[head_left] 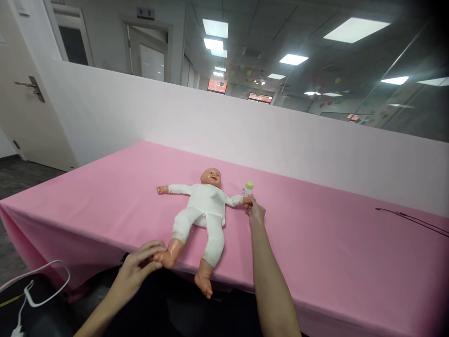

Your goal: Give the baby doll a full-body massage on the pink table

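A baby doll [205,206] in a white one-piece suit lies on its back on the pink tablecloth [315,248], with its bare feet near the table's front edge. My left hand [136,269] is at the lower left, with its fingers closed around the doll's foot [164,259]. My right hand [257,211] reaches out to the doll's outstretched hand [247,201] and pinches it between the fingertips. Just beyond that hand stands a small baby bottle [247,189] with a green top, upright and apart from my fingers.
A thin dark cord [410,220] lies on the cloth at the right. A white cable [45,281] hangs over a dark object at the lower left. A low white partition [245,121] runs behind the table, and a white door [31,89] stands at the left.
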`<state>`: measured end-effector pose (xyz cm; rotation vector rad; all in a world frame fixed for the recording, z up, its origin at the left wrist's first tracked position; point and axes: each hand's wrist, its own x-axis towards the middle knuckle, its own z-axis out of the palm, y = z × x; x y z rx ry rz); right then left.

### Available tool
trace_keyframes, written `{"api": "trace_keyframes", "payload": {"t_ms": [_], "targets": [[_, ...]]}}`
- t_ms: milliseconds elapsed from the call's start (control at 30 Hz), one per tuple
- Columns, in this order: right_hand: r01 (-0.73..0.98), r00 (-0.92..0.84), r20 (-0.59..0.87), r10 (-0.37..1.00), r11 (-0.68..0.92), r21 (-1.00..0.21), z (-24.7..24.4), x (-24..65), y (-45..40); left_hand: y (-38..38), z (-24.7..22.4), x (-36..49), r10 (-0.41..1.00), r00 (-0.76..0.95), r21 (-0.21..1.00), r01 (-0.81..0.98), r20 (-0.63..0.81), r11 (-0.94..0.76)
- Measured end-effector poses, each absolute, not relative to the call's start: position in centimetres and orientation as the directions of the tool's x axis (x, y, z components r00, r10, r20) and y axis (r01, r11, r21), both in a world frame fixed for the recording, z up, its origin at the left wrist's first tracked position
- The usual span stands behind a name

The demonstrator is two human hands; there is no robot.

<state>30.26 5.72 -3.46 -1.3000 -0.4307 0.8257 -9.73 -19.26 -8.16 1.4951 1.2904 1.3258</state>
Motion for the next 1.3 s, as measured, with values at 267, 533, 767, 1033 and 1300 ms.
{"api": "trace_keyframes", "payload": {"t_ms": [267, 533, 767, 1033, 1300], "targets": [[-0.355, 0.414, 0.108, 0.904, 0.269, -0.895, 0.1, 28.5, 4.2, -17.5, -7.0, -8.3, 0.95, -0.129, 0.954, 0.134, 0.286, -0.269], [0.117, -0.057, 0.316, 0.947, 0.321, -0.94, -0.1, 23.2, 1.9, -5.7, -0.8, -2.0, 0.936, -0.009, 0.93, -0.106, 0.352, -0.351], [-0.108, 0.37, 0.22, 0.902, 0.278, -0.955, -1.1, 26.0, 4.3, -9.5, -2.2, -4.6, 0.946, -0.082, 0.948, -0.029, 0.314, -0.318], [-0.298, 0.706, -0.148, 0.692, 0.101, -0.949, -3.2, 30.6, 5.8, -20.0, -9.1, -9.4, 0.98, -0.044, 0.965, 0.188, 0.195, -0.183], [-0.16, 0.267, 0.261, 0.928, 0.31, -0.937, -0.2, 25.7, 3.6, -13.3, -3.2, -5.7, 0.943, -0.116, 0.95, 0.031, 0.313, -0.311]]}}
